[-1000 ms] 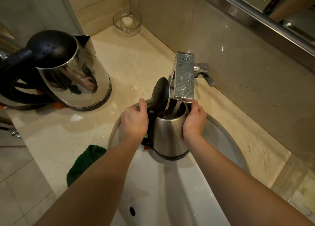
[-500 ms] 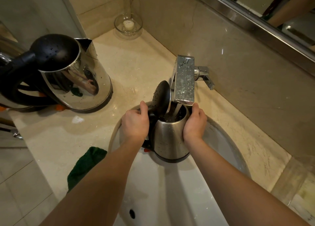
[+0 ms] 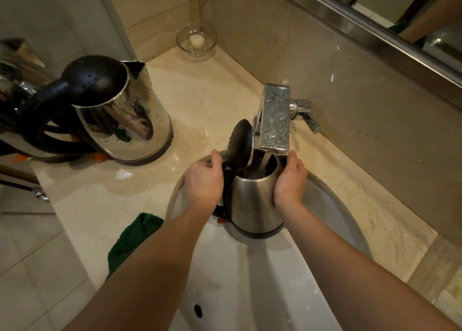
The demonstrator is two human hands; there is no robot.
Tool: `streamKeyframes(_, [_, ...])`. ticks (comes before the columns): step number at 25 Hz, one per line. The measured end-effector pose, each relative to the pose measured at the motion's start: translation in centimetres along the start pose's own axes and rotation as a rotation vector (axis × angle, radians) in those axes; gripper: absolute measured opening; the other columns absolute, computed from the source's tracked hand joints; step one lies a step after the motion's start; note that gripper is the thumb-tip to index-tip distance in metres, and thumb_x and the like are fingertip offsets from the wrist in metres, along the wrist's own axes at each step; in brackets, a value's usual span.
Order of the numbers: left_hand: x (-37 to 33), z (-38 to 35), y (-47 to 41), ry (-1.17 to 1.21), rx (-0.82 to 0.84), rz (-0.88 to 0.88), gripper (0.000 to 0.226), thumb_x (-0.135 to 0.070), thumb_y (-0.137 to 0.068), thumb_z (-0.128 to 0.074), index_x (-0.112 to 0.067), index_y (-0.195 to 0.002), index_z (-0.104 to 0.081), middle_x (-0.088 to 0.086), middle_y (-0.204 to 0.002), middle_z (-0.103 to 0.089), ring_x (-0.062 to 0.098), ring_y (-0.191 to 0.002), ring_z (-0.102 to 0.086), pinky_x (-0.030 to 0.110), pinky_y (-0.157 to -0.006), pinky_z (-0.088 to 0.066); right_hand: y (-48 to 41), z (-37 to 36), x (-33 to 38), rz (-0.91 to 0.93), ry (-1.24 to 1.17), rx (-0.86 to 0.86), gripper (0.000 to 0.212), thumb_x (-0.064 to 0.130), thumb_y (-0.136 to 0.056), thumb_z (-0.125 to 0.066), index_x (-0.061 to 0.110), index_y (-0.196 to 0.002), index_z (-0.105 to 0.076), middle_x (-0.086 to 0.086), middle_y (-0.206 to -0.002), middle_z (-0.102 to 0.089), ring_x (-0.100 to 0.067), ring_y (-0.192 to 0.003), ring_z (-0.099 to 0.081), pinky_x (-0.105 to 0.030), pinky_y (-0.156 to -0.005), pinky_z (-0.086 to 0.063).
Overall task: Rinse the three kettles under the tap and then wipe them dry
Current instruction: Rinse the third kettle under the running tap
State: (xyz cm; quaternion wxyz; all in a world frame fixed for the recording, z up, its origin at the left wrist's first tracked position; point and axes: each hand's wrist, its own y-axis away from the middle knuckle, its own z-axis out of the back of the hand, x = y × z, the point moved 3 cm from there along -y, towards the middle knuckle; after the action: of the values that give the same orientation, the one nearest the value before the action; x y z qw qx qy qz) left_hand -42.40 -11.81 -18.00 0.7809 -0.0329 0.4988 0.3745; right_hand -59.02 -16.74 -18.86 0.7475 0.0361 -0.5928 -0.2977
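Note:
A small brushed-steel kettle (image 3: 252,203) stands upright over the white sink (image 3: 250,280), its black lid (image 3: 241,145) flipped open. Water runs from the square chrome tap (image 3: 275,120) into its mouth. My left hand (image 3: 203,183) grips the black handle on the kettle's left side. My right hand (image 3: 290,180) presses against its right wall near the rim. A larger shiny kettle (image 3: 120,113) with a black lid stands on the counter at the left. Behind it, at the left edge, part of another steel kettle (image 3: 15,85) shows. A green cloth (image 3: 132,238) lies on the counter's front edge.
A glass bowl holding a white candle (image 3: 196,42) sits in the far corner of the beige stone counter (image 3: 205,88). A mirror (image 3: 400,13) runs along the wall on the right. The tap lever (image 3: 306,115) sticks out toward the wall.
Both hands keep the same hold on the small kettle under the running water. Only the camera has tilted slightly, shifting the scene down in the frame.

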Motion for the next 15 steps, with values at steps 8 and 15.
streamKeyframes(8, [0.2, 0.1, 0.2, -0.009, -0.039, -0.014, 0.059, -0.046, -0.102, -0.038, -0.016, -0.051, -0.044, -0.002, -0.047, -0.042, 0.012, -0.043, -0.04, 0.027, -0.05, -0.036, -0.5, 1.4, 0.0, -0.016, -0.055, 0.022, 0.041, 0.039, -0.101, -0.038, 0.015, -0.07, -0.051, -0.005, -0.078, -0.054, -0.021, -0.076, -0.048, -0.038, -0.078, -0.039])
streamKeyframes(15, [0.3, 0.1, 0.1, -0.002, -0.052, -0.004, 0.058, -0.046, -0.102, -0.037, -0.014, -0.055, -0.047, 0.001, -0.05, -0.046, 0.013, -0.046, -0.045, 0.025, -0.051, -0.037, -0.2, 2.7, 4.2, 0.016, -0.236, 0.056, 0.025, 0.04, -0.101, -0.036, 0.031, -0.091, -0.056, -0.01, -0.097, -0.069, -0.02, -0.083, -0.058, -0.037, -0.081, -0.047])
